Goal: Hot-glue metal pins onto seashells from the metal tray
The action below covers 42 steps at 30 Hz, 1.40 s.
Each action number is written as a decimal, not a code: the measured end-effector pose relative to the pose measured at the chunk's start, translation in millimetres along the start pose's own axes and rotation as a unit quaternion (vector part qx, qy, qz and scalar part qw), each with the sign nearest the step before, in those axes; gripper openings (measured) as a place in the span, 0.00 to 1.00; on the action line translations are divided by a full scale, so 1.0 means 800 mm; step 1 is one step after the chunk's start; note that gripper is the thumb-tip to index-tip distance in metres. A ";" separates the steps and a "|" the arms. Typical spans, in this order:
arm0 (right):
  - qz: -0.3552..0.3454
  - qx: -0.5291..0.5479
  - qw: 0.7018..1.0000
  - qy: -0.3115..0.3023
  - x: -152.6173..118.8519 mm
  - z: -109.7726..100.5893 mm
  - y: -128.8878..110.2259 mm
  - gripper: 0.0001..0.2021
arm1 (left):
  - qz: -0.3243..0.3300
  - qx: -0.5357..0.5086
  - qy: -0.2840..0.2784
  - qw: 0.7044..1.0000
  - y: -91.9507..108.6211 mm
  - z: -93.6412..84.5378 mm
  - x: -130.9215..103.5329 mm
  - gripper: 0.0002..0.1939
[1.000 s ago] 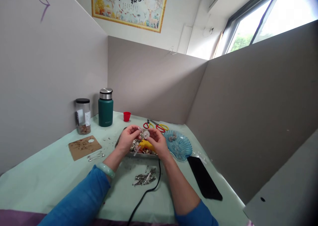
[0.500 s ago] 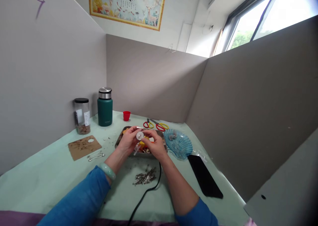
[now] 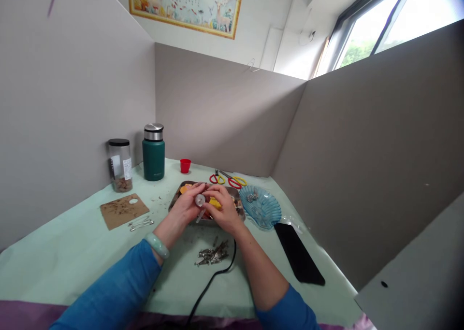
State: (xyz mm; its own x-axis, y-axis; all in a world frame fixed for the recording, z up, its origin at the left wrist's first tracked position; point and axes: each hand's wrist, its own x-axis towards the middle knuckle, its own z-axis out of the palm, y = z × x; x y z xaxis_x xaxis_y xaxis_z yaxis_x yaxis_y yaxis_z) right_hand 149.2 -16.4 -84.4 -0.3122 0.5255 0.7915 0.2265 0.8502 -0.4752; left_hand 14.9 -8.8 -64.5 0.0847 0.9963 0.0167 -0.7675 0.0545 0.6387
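Over a metal tray [image 3: 186, 222], both hands meet at a small round whitish, partly clear piece [image 3: 200, 200]. My left hand [image 3: 184, 206], with a pale green bangle [image 3: 157, 245] at the wrist, is closed on it. The fingers of my right hand [image 3: 224, 209] are curled, thumb and fingertip at the right edge of the piece; a finer part between them cannot be made out. A narrow pale strip [image 3: 200, 216] slants down just below the piece. Orange and yellow pieces [image 3: 215, 203] show in the tray, partly hidden by my hands.
Metal clips [image 3: 212, 253] lie heaped in front, beside a black cable [image 3: 213, 275]. Right are a blue dish [image 3: 266, 209] and black flat object [image 3: 299, 255]. Scissors [image 3: 234, 180] and a red cup [image 3: 185, 165] stand behind; left are a green flask [image 3: 153, 156], jar [image 3: 121, 168] and brown card [image 3: 123, 210].
The round piece has shifted slightly left and tilted in my fingers. My right hand has come closer to my left. The view has dipped slightly.
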 end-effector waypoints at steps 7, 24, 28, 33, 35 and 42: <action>0.028 -0.118 0.992 -0.019 0.001 -0.013 0.003 0.13 | 0.045 0.044 0.001 0.998 0.002 -0.007 0.005 0.07; 0.341 -0.086 0.934 -0.060 -0.003 -0.032 0.037 0.15 | 0.174 0.297 0.093 0.934 0.020 -0.031 0.019 0.16; 0.336 0.240 0.909 0.064 0.003 -0.044 0.025 0.16 | 0.174 0.299 0.080 0.935 0.018 -0.031 0.019 0.16; 0.313 0.353 0.881 0.044 -0.001 -0.041 0.018 0.21 | 0.193 0.298 0.052 0.934 0.015 -0.037 0.023 0.17; 0.310 0.349 0.884 0.016 -0.004 -0.034 0.018 0.22 | 0.199 0.300 0.049 0.932 0.015 -0.039 0.024 0.18; 0.278 0.325 0.901 -0.074 -0.009 -0.012 0.007 0.21 | 0.212 0.296 0.065 0.929 0.015 -0.039 0.025 0.19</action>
State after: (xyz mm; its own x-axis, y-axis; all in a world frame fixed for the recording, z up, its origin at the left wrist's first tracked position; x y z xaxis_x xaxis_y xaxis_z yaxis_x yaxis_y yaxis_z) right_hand 161.9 -15.5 -89.1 -0.4478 0.8329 0.3252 -0.1875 0.2681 -0.9450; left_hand -12.3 13.7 -80.5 -0.2528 0.9214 0.2951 -0.2274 -0.3531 0.9075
